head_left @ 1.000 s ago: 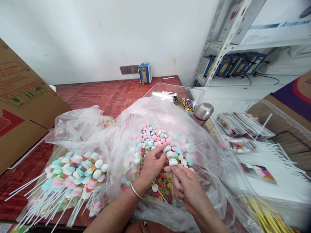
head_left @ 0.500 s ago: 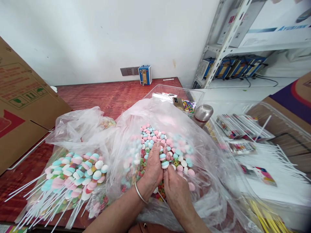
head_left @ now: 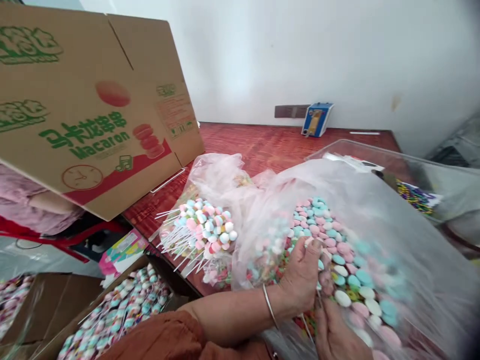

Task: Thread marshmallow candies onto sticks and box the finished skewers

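My left hand (head_left: pixel 302 272), with a silver bangle at the wrist, rests inside a big clear plastic bag (head_left: pixel 375 210) full of pink, blue and white round candies (head_left: pixel 337 250). Its fingers curl closed round the upper end of a thin white stick (head_left: pixel 305 325). My right hand (head_left: pixel 335 332) sits just below at the bottom edge, fingers closed on the same stick. Left of the bag lies a pile of finished candy skewers (head_left: pixel 202 232) on white sticks.
A large Macaron cardboard box (head_left: pixel 86 110) leans over the red wooden table (head_left: pixel 258 142) at left. A carton of candy skewers (head_left: pixel 123 305) sits below the table edge. A clear tub (head_left: pixel 378 155) stands at right. A small blue device (head_left: pixel 317 119) leans on the wall.
The view has swung left, bringing the Macaron box and the carton of skewers into sight. Both hands stay together in the bag, now low at right.
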The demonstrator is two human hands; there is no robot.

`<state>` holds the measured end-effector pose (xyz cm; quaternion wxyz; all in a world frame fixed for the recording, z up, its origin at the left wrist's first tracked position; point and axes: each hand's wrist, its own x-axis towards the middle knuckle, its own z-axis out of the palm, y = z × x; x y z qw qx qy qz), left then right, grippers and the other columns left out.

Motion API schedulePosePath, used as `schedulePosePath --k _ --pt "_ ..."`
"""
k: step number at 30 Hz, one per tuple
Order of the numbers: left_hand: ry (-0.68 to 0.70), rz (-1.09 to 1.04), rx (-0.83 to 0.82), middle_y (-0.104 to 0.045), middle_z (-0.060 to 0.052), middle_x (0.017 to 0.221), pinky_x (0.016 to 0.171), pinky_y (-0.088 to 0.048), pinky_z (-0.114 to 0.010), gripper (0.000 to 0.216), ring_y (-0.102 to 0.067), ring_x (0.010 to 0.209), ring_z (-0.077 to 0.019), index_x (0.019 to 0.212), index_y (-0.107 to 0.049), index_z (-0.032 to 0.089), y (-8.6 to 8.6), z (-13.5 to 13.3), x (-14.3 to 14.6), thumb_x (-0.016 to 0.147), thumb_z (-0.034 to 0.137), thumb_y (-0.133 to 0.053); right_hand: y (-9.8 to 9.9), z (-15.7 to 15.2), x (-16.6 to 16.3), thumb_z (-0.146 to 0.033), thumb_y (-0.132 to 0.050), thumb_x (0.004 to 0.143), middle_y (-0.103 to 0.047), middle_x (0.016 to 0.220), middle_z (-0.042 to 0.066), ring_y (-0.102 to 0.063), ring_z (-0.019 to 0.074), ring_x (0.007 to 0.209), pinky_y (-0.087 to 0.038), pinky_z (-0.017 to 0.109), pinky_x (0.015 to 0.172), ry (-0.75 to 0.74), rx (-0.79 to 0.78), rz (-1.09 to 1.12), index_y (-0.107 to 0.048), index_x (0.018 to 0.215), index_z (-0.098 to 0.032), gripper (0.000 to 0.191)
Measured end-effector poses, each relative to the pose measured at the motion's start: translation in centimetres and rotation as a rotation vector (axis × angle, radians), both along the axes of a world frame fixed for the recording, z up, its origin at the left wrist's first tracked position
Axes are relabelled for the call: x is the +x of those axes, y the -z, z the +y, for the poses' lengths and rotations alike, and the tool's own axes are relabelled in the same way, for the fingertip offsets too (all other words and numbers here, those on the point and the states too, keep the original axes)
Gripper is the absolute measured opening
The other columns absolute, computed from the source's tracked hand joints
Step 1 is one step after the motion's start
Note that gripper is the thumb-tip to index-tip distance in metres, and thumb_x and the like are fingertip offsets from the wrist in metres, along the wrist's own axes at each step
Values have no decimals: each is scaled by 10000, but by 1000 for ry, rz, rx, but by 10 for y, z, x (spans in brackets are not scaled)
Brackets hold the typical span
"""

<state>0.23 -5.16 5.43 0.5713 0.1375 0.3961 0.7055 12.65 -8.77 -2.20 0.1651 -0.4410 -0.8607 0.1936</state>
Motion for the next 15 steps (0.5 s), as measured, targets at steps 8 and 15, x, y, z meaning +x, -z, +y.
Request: schedulePosePath --k 8,15 --pt "-115 992 -66 -589 16 711 579 -453 -242 384 -515 556 -112 1086 -631 231 -68 -62 -115 836 522 -636 -68 4 -39 -346 -337 1020 -738 1050 92 -700 217 897 -512 303 752 -200 -107 288 -680 1082 -223 369" --pt "-389 2008 -513 -621 -49 1170 1060 -331 -623 429 -519 1247 -367 1216 -587 231 -81 -104 -258 928 527 -472 -56 -5 6 -297 -405 979 -692 853 49 -644 207 792 -421 294 667 -8 -174 -33 -646 825 -218 297"
